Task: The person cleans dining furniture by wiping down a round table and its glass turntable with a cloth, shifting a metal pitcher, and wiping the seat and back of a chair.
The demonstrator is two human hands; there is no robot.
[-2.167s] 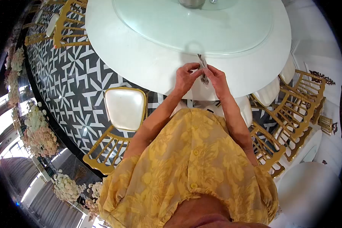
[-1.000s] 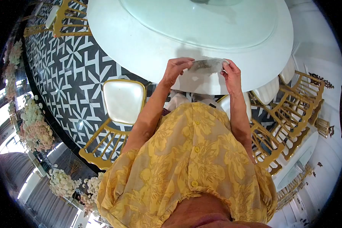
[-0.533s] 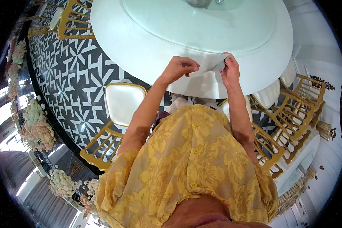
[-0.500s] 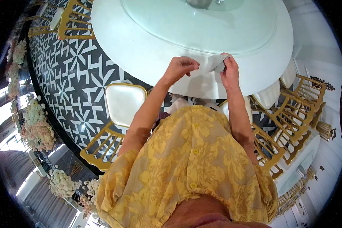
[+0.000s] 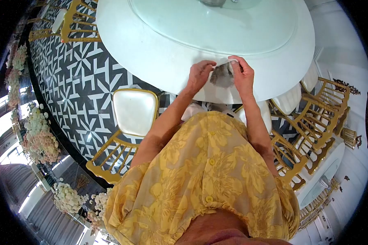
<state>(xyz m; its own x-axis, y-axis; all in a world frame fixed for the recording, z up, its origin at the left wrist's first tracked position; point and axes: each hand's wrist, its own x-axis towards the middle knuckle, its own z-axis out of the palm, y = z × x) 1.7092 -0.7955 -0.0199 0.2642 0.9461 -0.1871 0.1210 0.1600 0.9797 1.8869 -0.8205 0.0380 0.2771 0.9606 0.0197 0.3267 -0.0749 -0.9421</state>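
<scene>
Thin white tissue-like sheet [image 5: 223, 77], blotched dark grey, seemingly light, limp and easily torn, best taken by its upper corners, hanging over the near side of the round white table [image 5: 159, 61], left hand [image 5: 200, 76] and right hand [image 5: 244, 79] pinching its top edge.

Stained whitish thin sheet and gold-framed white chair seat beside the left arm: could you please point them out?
Stained whitish thin sheet [image 5: 222, 77]: head view, on its dark stained part.
Gold-framed white chair seat [image 5: 135, 112]: head view, middle of the cushion.
</scene>
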